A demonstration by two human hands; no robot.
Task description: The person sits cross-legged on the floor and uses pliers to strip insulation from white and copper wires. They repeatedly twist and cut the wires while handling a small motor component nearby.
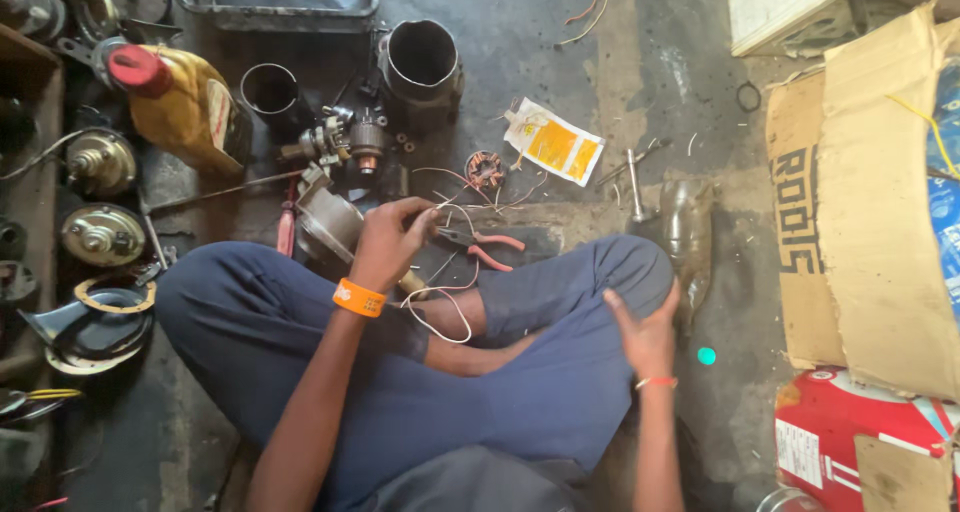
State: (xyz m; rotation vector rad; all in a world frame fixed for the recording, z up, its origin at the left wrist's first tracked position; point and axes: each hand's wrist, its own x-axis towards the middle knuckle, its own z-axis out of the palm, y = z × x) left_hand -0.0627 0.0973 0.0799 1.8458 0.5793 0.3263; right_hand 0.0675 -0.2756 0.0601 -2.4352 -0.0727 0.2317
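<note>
I sit cross-legged on a grimy floor in dark blue trousers. My left hand [392, 237], with an orange wristband, is closed around a thin pale wire [440, 307] that loops down over my leg. Just right of that hand lie pliers with pink handles [482, 246]. A small copper-wound coil [485, 168] sits a little farther out with loose wires around it. My right hand [645, 334] rests flat on my right knee and holds nothing.
A yellow oil jug with a red cap [180, 97], metal cylinders [420, 64], a motor part [350, 142] and round horns [100, 234] lie at the left. A yellow-and-white packet [553, 140], a bolt [634, 184], cardboard [865, 212] and a red box [850, 442] lie right.
</note>
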